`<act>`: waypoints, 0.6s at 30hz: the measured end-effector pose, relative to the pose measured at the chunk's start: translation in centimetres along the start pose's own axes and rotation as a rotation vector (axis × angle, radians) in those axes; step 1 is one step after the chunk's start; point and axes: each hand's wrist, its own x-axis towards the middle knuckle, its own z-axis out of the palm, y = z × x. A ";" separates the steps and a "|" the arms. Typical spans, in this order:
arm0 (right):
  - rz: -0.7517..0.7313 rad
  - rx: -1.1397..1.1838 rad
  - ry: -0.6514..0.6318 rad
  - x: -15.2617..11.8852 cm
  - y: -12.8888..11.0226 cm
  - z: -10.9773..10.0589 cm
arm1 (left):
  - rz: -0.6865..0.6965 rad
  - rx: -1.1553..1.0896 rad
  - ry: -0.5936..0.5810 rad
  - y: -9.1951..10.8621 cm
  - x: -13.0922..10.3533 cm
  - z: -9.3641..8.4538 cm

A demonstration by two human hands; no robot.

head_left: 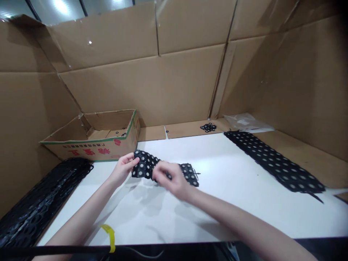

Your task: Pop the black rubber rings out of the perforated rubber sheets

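Observation:
A black rubber sheet (141, 167) with rows of round holes is raised at its left end above the white tabletop. My left hand (125, 166) pinches that end between thumb and fingers. Over the middle of the sheet, my right hand (171, 177) is closed with its fingers curled against the strip. Whatever lies under those fingertips is hidden. The sheet's right end (189, 174) shows past my right hand, with a thin black tab sticking out.
A cardboard box (89, 149) with a few black rings inside stands at the back left. Stacked black sheets (46, 199) lie at the left, another perforated sheet (274, 161) at the right. Loose black rings (208, 127) and a clear plastic bag (248, 121) lie by the cardboard back wall (187, 83).

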 end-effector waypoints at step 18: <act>0.686 0.845 0.455 0.8 4.7 -0.7 | -0.019 0.157 0.044 -2.5 -11.3 1.5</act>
